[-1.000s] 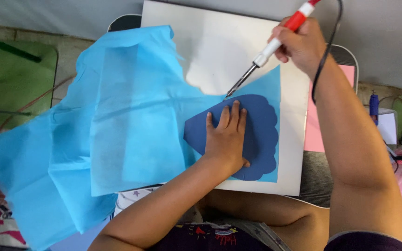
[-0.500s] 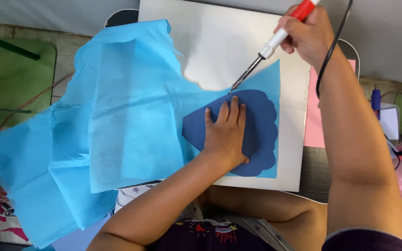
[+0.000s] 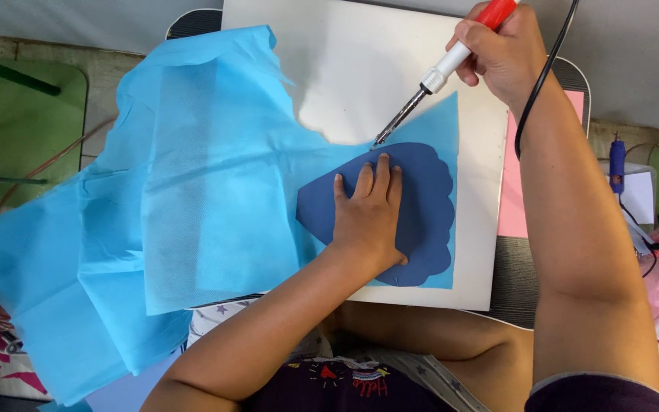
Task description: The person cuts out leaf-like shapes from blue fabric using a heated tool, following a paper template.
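Two hands share the work: the right hand (image 3: 501, 53) grips a red-handled soldering iron (image 3: 440, 72), slanting down-left to the dark blue scalloped template (image 3: 425, 206), tip just beyond the fingertips of the left hand (image 3: 368, 217), pressed flat there over light blue fabric (image 3: 192, 191) on a white board (image 3: 345, 69).

A white board (image 3: 329, 69) carries light blue fabric (image 3: 192, 191), with a pink sheet (image 3: 511, 198) at its right edge.

Even, bright daylight falls across the white board (image 3: 329, 69), with no glare; only soft, faint shadows sit beside the forearms below it. Focus holds sharp throughout, while slight wide-angle stretching shows toward the frame's corners.
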